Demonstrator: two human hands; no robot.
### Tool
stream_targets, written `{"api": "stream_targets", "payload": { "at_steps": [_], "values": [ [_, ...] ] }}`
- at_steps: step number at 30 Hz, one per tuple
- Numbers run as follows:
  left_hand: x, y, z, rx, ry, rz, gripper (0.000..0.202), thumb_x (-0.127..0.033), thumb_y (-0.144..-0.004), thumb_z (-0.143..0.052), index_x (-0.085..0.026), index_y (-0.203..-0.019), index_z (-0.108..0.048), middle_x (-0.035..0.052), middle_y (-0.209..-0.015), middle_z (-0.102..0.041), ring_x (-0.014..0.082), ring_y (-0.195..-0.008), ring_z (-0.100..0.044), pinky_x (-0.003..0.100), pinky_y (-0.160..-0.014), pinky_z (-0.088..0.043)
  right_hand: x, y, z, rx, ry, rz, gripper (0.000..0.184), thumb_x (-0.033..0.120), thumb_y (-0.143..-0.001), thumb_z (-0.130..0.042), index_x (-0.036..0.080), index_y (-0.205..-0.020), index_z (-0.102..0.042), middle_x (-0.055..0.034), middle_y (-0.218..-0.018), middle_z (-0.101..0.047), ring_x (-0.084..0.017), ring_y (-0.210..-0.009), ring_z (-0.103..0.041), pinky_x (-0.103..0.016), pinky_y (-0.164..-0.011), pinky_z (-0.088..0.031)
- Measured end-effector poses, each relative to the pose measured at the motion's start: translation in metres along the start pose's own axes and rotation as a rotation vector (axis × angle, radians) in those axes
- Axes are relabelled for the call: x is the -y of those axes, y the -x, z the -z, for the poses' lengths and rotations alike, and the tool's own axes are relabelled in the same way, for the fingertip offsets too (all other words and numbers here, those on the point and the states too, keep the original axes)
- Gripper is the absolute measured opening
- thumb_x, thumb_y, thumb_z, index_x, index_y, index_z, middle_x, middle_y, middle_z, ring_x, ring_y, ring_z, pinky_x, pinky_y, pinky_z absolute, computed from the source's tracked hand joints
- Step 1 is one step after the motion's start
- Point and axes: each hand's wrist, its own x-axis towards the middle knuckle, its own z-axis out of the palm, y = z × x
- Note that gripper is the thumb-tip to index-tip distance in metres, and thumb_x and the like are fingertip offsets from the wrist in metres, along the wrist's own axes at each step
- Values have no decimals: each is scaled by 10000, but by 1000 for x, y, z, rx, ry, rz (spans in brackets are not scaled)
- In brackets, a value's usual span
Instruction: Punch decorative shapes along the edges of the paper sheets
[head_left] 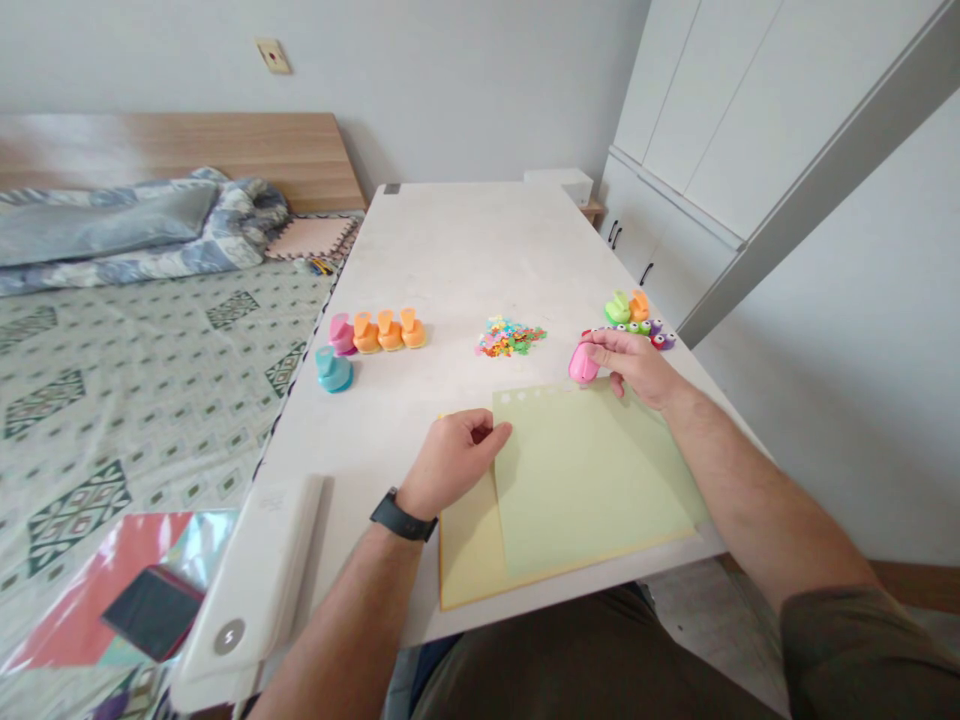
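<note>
My right hand (634, 368) is closed around a pink craft punch (583, 364) at the top edge of a pale green sheet of paper (600, 480). A row of small punched holes runs along that edge, left of the punch. My left hand (461, 455), with a black band on its wrist, pinches the sheet's left edge between thumb and curled fingers. Beneath the green sheet lies yellow paper (469, 555), showing at the left and bottom. Beyond the sheet is a heap of colourful paper cut-outs (511, 338).
Orange punches (388, 332), a magenta punch (342, 335) and a blue punch (334, 370) stand at the left. Green (617, 308) and orange punches plus small ones sit behind my right hand. A white device (259, 580) lies at the table's left edge, near a phone (152, 612) on the bed.
</note>
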Motion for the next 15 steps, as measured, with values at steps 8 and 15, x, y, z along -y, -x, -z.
{"api": "stream_targets", "payload": {
  "at_steps": [8,15],
  "values": [
    [1,1,0,25,-8,0,432,-497,-926,-517,-177,-637,-477,-43,-587,-413,99,-567,-366,255,-548,-258,2,-2,1,-149,-48,70,454,559,-829,-715,176,-1071,-689,-113,-946,-708,-203,-773,-649,-200,-335,-365],
    [0,2,0,55,-9,-35,432,-482,-923,-515,-181,-622,-438,-43,-588,-380,100,-573,-346,258,-547,-251,-1,-4,-2,-152,-23,18,458,610,-812,-707,188,-987,-692,-123,-910,-726,-229,-789,-663,-203,-306,-310]
  ]
}}
